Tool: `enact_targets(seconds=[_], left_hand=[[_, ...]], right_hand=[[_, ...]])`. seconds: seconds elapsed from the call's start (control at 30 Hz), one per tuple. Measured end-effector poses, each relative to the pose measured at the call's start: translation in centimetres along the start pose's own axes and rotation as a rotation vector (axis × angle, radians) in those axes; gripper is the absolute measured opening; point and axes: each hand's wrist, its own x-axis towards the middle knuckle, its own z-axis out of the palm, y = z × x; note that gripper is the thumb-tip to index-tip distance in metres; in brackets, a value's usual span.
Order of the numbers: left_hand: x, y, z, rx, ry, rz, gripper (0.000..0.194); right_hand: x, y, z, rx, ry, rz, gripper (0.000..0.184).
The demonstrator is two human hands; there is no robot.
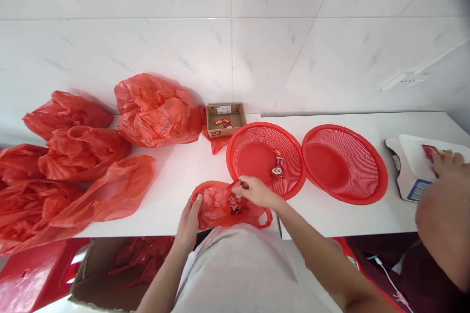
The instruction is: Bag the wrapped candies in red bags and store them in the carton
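A red plastic bag (pixel 215 205) lies wide-mouthed at the table's front edge, against my apron. My left hand (pixel 190 220) grips its left rim, thumb inside. Over the opening my right hand (pixel 259 190) is closed on a small red wrapped packet, mostly covered by the fingers. Beneath that hand, several dark red wrapped sweets (pixel 235 204) show inside the bag. Just behind it stands a red mesh basket (pixel 253 149), with a few wrapped sweets (pixel 278 168) on its right side.
A second red basket (pixel 326 164) stands to the right. Beyond it, another person's hand (pixel 450 164) touches packets on a white scale (pixel 407 161). A small cardboard box (pixel 216 132) holds packets. Full red bags (pixel 157 112) crowd the left; below is a large carton (pixel 99 274).
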Motion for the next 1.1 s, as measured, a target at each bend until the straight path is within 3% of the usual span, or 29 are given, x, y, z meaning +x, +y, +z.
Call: enact_targets(seconds=[0.07,0.13,0.27,0.37,0.43,0.63,0.73,0.87,0.97,1.1], left_hand=[[0.0,0.3,0.1,0.051,0.015,0.039,0.057],[0.0,0.6,0.0,0.103,0.02,0.077,0.055],[-0.4,0.8,-0.6,0.169,-0.013,0.082,0.056],[-0.6,0.8,-0.8,0.194,0.0,0.09,0.058],[-0.7,0.9,-0.7,0.21,0.019,0.1,0.058],[-0.7,1.0,-0.6,0.225,0.035,0.138,0.054],[-0.5,0.8,-0.7,0.202,0.01,0.14,0.054],[-0.5,0.7,-0.6,0.221,0.03,0.143,0.053],[-0.5,0.8,-0.4,0.232,0.037,0.148,0.055],[0.0,0.6,-0.3,0.215,0.045,0.174,0.057]], right_hand=[[-0.3,-0.8,1.1,0.104,0.051,-0.081,0.035],[0.0,-0.3,0.8,0.027,0.216,-0.04,0.034],[1.6,4.1,-3.8,-0.211,0.382,0.229,0.036],[2.4,8.1,-6.7,-0.263,0.398,0.431,0.066],[2.6,10.0,-7.2,-0.256,0.37,0.508,0.072],[2.7,11.9,-6.2,-0.044,0.306,0.498,0.023],[2.4,11.3,-7.1,0.161,0.295,0.419,0.009],[0.9,8.2,-7.3,0.411,0.262,0.268,0.018],[-0.3,4.6,-5.3,0.534,0.154,0.153,0.026],[-0.8,0.5,-0.5,0.642,-0.122,-0.011,0.026]])
